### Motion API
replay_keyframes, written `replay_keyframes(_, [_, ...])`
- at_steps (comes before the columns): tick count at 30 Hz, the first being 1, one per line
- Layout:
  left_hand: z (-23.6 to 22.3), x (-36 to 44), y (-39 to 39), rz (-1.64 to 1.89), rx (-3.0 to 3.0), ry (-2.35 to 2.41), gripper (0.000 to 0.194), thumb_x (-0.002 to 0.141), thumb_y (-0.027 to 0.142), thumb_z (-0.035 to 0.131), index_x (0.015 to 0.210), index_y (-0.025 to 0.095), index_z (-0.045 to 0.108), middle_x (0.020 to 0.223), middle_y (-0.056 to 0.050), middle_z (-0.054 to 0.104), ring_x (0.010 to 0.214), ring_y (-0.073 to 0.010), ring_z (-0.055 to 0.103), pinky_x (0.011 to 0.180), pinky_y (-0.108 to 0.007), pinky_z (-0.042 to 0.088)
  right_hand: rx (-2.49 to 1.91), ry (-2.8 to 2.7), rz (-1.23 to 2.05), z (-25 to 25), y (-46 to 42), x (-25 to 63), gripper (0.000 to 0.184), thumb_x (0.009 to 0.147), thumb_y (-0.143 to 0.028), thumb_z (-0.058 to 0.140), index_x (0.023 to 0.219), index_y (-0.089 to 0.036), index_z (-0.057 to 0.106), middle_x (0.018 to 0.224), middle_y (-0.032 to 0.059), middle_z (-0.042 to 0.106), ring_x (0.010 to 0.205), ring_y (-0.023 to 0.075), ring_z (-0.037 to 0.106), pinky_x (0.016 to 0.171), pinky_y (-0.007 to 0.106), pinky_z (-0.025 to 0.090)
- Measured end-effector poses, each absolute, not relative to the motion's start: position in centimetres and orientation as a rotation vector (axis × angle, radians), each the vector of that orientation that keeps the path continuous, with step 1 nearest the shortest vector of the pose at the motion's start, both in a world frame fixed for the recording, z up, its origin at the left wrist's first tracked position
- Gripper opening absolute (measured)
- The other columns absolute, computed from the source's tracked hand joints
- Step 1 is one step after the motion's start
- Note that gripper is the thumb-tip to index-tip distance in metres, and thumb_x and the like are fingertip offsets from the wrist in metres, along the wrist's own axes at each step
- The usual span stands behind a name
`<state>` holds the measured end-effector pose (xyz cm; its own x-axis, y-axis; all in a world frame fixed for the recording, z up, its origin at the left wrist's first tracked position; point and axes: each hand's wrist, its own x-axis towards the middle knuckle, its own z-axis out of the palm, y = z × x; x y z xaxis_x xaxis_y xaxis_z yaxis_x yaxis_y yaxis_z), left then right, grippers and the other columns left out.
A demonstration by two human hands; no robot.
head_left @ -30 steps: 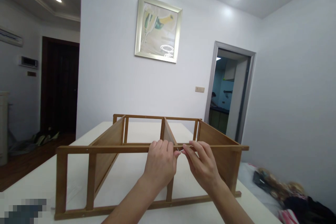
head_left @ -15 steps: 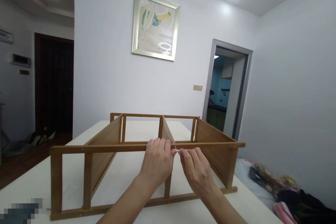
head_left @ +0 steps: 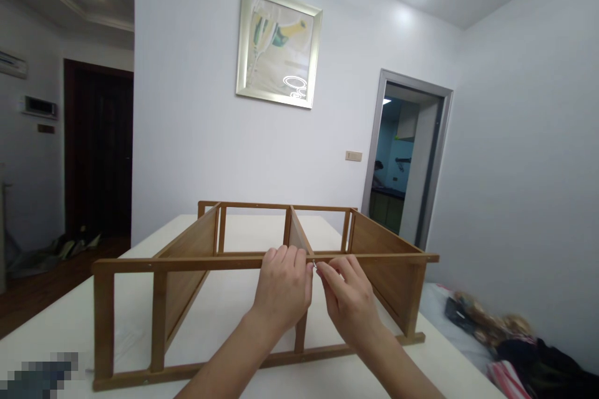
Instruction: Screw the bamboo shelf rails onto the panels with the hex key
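A brown wooden shelf frame [head_left: 187, 262] lies on its side on a white table [head_left: 224, 318]. My left hand [head_left: 282, 290] is wrapped over the frame's near top rail, just where the middle divider meets it. Beside it, my right hand [head_left: 349, 305] pinches a small silvery metal piece [head_left: 314, 265] against the front of that rail. The two hands almost touch. What the metal piece is, a screw or a key, is too small to tell.
A framed picture [head_left: 279, 45] hangs on the wall ahead. An open doorway [head_left: 405, 162] is at the right, a dark door [head_left: 96, 149] at the left. Clothes and bags [head_left: 510, 343] lie low at the right, beside the table.
My right hand has drawn in closer to the left hand and the rail, keeping the metal piece pinched. The left hand keeps its grip. The view shifted slightly.
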<state>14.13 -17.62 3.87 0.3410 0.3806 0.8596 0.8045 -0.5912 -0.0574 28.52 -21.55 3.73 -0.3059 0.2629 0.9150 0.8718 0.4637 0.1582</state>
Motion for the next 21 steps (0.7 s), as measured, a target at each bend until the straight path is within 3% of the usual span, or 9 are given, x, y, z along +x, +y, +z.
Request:
replay_keyframes(8, [3.52, 14.04, -17.29, -1.159, -2.094, -0.994, 0.019, 0.093, 0.024, 0.043, 0.08, 0.02, 0.056, 0.075, -0.006, 0.058, 0.073, -0.0224, 0.051, 0.07, -0.039, 0.033, -0.879, -1.798, -0.692, 4.04, -21.95, 28.71, 0.017, 0.09, -0.01, 0.051, 0.09, -0.021, 0.064, 0.074, 0.0048, 0.055, 0.07, 0.0186, 0.047, 0.061, 0.032, 0.041])
replay_keyframes(21, [3.47, 14.07, -17.15, -1.153, -2.111, -0.994, 0.019, 0.094, 0.025, 0.042, 0.084, 0.019, 0.056, 0.077, -0.005, 0.058, 0.074, -0.0225, 0.05, 0.071, -0.039, 0.032, -0.878, -1.819, -1.08, 4.46, -21.79, 29.26, 0.024, 0.084, -0.004, 0.056, 0.1, -0.02, 0.063, 0.089, 0.0084, 0.066, 0.085, 0.0226, 0.05, 0.077, 0.041, 0.041])
